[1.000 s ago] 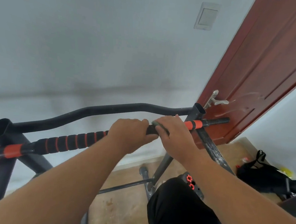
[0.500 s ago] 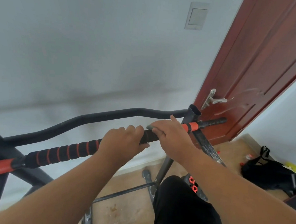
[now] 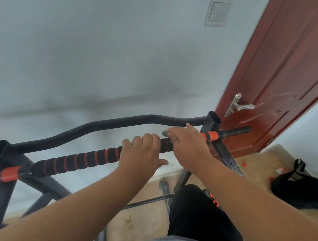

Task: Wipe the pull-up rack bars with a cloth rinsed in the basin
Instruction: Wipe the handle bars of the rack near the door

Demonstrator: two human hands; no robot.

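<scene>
The pull-up rack's front bar (image 3: 80,160) runs from lower left to upper right, with black foam grips ringed in orange and bare orange ends. A curved black rear bar (image 3: 105,126) lies behind it. My left hand (image 3: 142,153) is wrapped over the foam grip near the middle. My right hand (image 3: 188,145) lies on the bar just right of it, pressing a small grey-green cloth (image 3: 165,133) against the bar; only a corner of the cloth shows past the fingers. No basin is visible.
A red-brown door (image 3: 281,76) with a metal handle (image 3: 236,105) stands right behind the rack's right post (image 3: 213,121). A black bag (image 3: 300,184) lies on the wooden floor at the right. A white wall is close behind the rack.
Both hands stay on the front bar. The left hand's fingers have loosened and now lie over the top of the grip. The view has shifted slightly.
</scene>
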